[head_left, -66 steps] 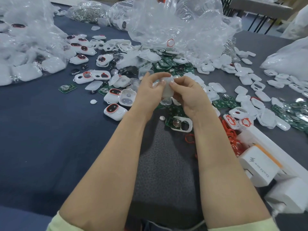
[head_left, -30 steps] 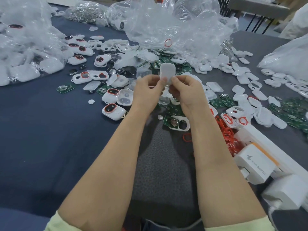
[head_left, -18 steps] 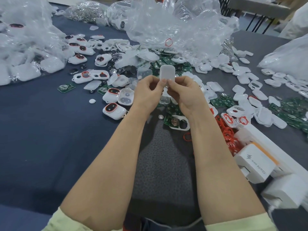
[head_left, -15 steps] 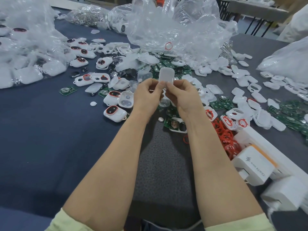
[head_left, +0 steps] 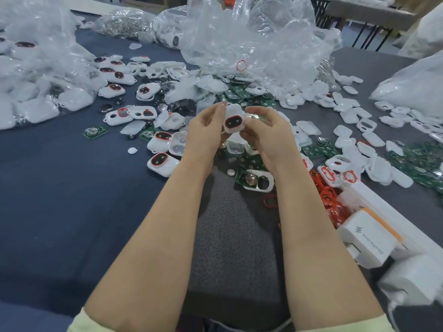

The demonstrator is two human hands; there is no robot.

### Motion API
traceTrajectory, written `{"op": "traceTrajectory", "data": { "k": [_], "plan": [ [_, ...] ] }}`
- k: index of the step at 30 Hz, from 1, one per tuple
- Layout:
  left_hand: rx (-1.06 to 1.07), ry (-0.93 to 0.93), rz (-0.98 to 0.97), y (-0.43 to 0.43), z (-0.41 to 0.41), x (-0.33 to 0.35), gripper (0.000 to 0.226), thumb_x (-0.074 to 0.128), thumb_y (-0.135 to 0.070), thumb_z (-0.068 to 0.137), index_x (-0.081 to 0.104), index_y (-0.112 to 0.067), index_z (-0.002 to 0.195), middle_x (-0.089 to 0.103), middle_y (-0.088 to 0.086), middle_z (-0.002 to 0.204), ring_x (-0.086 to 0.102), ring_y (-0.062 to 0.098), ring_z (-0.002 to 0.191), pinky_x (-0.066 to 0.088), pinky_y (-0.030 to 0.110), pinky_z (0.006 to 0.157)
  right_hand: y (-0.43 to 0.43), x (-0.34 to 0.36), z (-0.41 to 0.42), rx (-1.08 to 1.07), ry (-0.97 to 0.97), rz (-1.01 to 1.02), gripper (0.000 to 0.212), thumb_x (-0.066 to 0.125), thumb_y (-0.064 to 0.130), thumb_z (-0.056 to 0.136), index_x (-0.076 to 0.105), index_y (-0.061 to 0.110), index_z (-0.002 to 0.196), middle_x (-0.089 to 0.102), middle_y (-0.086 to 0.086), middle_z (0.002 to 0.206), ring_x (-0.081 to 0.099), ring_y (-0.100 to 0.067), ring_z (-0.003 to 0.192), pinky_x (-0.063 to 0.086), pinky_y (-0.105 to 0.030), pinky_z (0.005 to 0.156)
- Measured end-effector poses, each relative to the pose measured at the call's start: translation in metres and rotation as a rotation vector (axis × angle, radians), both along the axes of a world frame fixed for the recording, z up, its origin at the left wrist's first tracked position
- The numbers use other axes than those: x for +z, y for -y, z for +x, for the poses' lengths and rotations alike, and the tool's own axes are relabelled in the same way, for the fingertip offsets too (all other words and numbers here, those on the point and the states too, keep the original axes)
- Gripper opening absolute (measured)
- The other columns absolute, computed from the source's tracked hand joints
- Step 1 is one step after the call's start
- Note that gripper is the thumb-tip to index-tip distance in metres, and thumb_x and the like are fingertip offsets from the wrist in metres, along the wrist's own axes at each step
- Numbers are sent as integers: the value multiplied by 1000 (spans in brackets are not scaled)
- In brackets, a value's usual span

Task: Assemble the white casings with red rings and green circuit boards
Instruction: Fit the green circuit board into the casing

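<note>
I hold one white casing [head_left: 233, 121] upright above the table, its red-ringed dark window facing me. My left hand [head_left: 206, 130] pinches its left edge and my right hand [head_left: 266, 133] grips its right and lower side. Finished casings with red rings [head_left: 163, 161] lie to the left of my hands. A green circuit board under a white casing frame [head_left: 254, 179] lies just below my right wrist. Loose red rings [head_left: 328, 200] are heaped at the right, and empty white shells [head_left: 354, 116] and green boards [head_left: 412, 161] are scattered further right.
A large crumpled clear bag [head_left: 251, 37] stands behind my hands, and another bag of white parts [head_left: 36, 75] lies at the far left. White boxes [head_left: 366, 238] sit by the right edge. A dark grey mat [head_left: 235, 236] lies between my forearms.
The casing has been turned round: earlier its plain white back faced me, now the red-ringed window does. My hands stay at about the same spot above the table.
</note>
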State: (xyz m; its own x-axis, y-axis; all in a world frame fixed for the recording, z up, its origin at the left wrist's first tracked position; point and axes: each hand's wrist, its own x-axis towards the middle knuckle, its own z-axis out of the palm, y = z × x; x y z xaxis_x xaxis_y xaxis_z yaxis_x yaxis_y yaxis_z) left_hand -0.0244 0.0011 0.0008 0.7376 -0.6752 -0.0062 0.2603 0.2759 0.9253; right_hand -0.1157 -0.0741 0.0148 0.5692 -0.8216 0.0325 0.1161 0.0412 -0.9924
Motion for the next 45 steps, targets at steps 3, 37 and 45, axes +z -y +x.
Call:
{"op": "traceTrajectory", "data": {
  "k": [3,37,45],
  "plan": [
    [32,41,25,0,0,-3,22,59,-6,94,58,-5,116,65,16,112,64,26,105,54,36,93,-1,-1,2,-25,-66,-111,14,60,2,89,60,13,98,68,-7,88,64,-12,73,51,-18,65],
    [41,283,220,2,-5,-2,12,64,-14,90,53,-18,91,64,18,108,65,30,101,52,47,94,3,-7,9,-119,9,-27,25,63,6,89,58,13,113,64,-7,105,64,-13,88,53,-23,77],
    [-14,449,273,3,-9,-3,16,66,-12,88,54,-13,99,67,13,98,66,30,95,53,50,88,0,-11,15,-98,-21,-39,22,63,9,89,63,1,110,67,-15,101,61,-18,81,46,-24,63]
  ]
}}
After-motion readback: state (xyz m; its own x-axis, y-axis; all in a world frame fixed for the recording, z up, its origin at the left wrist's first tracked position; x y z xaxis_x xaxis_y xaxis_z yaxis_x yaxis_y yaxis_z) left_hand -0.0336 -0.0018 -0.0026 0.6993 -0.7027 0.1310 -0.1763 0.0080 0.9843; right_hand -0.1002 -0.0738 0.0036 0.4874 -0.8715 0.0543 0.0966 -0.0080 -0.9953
